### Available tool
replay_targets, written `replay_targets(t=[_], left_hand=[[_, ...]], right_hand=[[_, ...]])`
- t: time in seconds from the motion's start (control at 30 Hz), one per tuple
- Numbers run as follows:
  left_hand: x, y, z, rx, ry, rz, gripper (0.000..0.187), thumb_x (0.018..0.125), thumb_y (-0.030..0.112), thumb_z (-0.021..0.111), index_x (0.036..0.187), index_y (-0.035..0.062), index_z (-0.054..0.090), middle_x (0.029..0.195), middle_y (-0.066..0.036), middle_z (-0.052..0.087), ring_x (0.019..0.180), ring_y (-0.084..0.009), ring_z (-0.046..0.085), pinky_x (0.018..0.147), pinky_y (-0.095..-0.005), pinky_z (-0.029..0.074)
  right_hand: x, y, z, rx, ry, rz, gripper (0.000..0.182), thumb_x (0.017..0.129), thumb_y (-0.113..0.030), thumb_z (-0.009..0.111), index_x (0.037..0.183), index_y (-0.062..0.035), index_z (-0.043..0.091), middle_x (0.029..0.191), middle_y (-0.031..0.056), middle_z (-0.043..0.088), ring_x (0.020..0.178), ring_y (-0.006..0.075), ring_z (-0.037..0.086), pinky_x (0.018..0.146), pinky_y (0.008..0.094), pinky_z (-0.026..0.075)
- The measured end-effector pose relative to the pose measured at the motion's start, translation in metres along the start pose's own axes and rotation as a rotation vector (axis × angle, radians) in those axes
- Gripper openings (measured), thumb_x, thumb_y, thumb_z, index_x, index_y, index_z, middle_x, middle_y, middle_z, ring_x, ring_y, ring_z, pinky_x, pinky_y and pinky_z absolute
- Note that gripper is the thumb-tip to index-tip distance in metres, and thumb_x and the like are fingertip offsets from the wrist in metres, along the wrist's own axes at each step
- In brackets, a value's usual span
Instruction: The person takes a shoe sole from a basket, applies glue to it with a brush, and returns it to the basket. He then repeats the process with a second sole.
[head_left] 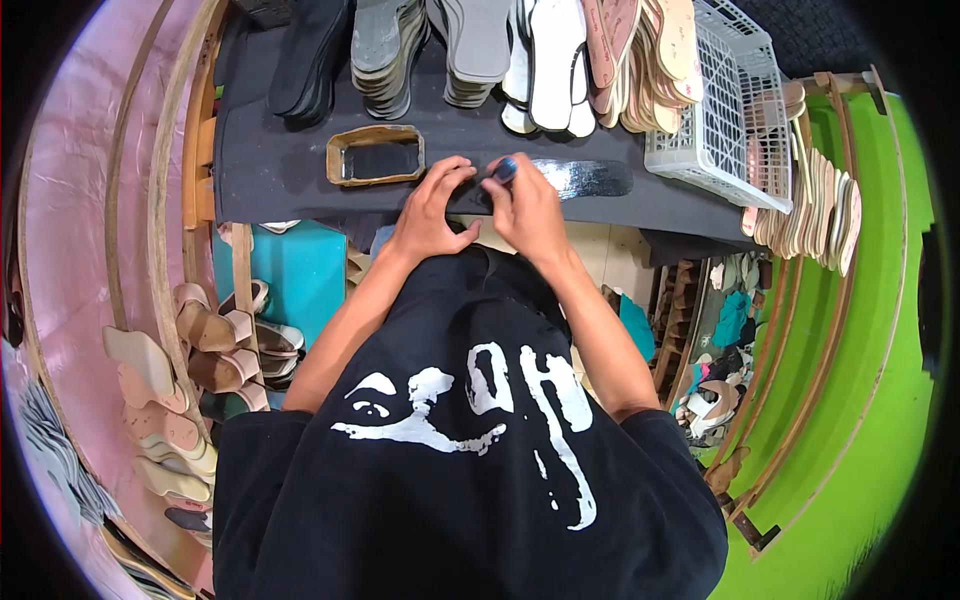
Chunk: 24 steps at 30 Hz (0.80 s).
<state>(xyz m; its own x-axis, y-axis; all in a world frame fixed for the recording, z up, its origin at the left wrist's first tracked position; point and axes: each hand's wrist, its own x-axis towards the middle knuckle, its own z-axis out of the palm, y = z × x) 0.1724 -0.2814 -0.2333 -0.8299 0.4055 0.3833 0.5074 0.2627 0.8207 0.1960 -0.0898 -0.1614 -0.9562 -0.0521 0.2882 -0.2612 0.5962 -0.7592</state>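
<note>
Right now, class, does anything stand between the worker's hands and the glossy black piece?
Nothing visible. The right hand, gripping a dark tool, is at the glossy black piece; the container sits left of the left hand.

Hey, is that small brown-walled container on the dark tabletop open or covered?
Open. No lid lies across the container: its inner walls and dark inside show from above. How full it is, I cannot tell.
</note>
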Motion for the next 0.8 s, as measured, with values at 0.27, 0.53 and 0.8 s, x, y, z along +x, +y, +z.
replay_targets(t=[0.27,0.53,0.8], left_hand=[[0.000,-0.004,0.003,-0.003,0.010,0.010,0.085,0.067,0.016,0.095,0.144,0.0091,0.059,0.143,-0.016,0.061,0.128,-0.0393,0.066,0.106,-0.0454,0.059],[0.001,-0.002,0.002,0.008,0.020,0.039,0.091,0.066,0.017,0.097,0.148,0.0114,0.056,0.143,-0.015,0.061,0.128,-0.0396,0.066,0.105,-0.0461,0.059],[0.001,-0.005,0.005,0.000,0.029,0.039,0.092,0.067,0.017,0.097,0.149,0.0104,0.056,0.143,-0.015,0.061,0.128,-0.0387,0.066,0.105,-0.0450,0.059]], right_hand=[[-0.001,0.000,-0.002,0.005,0.014,0.008,0.022,0.089,0.002,0.075,0.106,0.0005,0.060,0.096,0.0186,0.064,0.089,0.0444,0.065,0.077,0.0504,0.053],[-0.001,0.002,0.004,-0.030,0.034,-0.024,0.023,0.089,0.002,0.075,0.105,0.0002,0.059,0.094,0.0187,0.062,0.088,0.0448,0.064,0.077,0.0512,0.052],[0.005,0.003,0.004,-0.003,-0.019,-0.012,0.023,0.089,0.002,0.075,0.106,0.0010,0.059,0.094,0.0194,0.064,0.090,0.0459,0.065,0.077,0.0519,0.053]])
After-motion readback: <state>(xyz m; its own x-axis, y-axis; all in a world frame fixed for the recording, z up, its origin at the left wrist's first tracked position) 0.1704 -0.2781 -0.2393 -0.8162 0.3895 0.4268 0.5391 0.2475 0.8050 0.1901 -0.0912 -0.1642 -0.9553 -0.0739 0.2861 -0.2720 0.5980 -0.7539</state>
